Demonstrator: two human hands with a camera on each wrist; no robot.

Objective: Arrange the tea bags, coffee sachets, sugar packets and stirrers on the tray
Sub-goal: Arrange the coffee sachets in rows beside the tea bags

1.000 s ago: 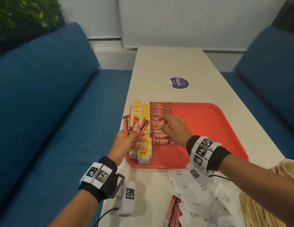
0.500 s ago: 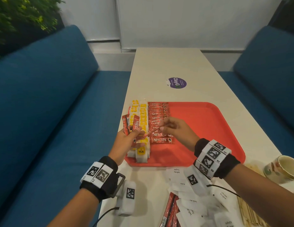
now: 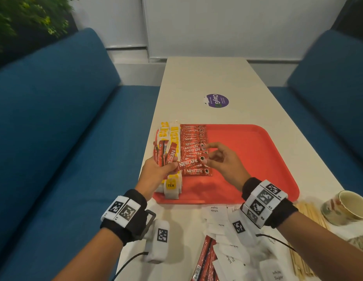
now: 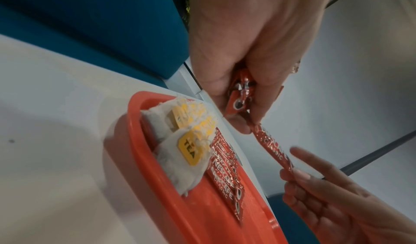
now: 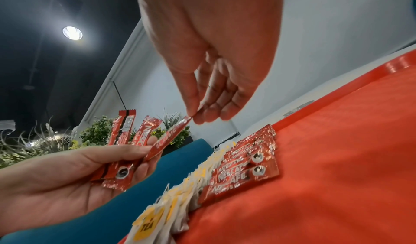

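Observation:
On the red tray (image 3: 257, 159) lie a row of tea bags (image 3: 172, 185) with yellow tags at its left edge and a column of red coffee sachets (image 3: 193, 138) beside them. My left hand (image 3: 156, 171) grips a fan of coffee sachets (image 3: 164, 153) above the tea bags. My right hand (image 3: 221, 161) pinches the far end of one coffee sachet (image 3: 188, 163), whose other end still sits in the left hand. The wrist views show the same sachet (image 4: 270, 146) (image 5: 171, 137) stretched between both hands above the tray (image 4: 202, 203) (image 5: 337, 159).
White sugar packets (image 3: 227, 250) lie scattered on the table in front of the tray, with more coffee sachets (image 3: 205, 258) among them. Wooden stirrers (image 3: 304, 250) and a cup (image 3: 346, 207) sit at the right. Blue benches flank the table. A purple sticker (image 3: 217, 100) lies beyond the tray.
My right hand left the laid column of sachets, came back to the left hand and took hold of one sachet from the fan, which now stretches sideways between the hands.

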